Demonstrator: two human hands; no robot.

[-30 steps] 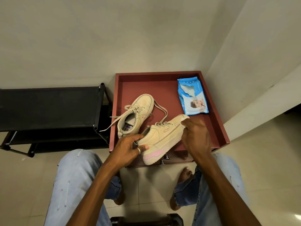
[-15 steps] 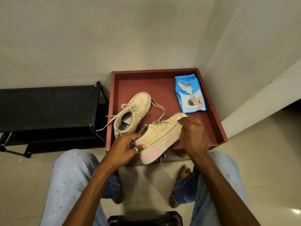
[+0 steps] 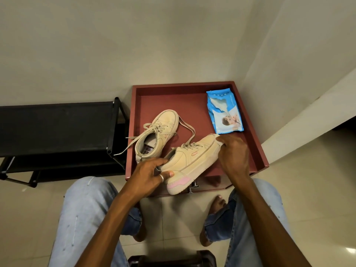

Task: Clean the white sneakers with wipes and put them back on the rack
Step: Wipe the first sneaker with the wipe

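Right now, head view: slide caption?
Left hand grips a sneaker at its heel, right hand its toe, over red tray holding second sneaker and wipes pack.

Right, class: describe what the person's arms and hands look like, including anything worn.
The left hand wears a plain silver-coloured ring on one finger; the right hand shows no jewellery. Neither is gloved, and no sleeve or watch shows on either arm up to the frame's edge.

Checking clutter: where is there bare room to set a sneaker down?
Bare: the back-left floor of the red tray, between its rear rim, the toe of the far sneaker and the wipes pack; also atop the black rack. Crowded: the tray's front, where the left hand and right hand grip the near sneaker.
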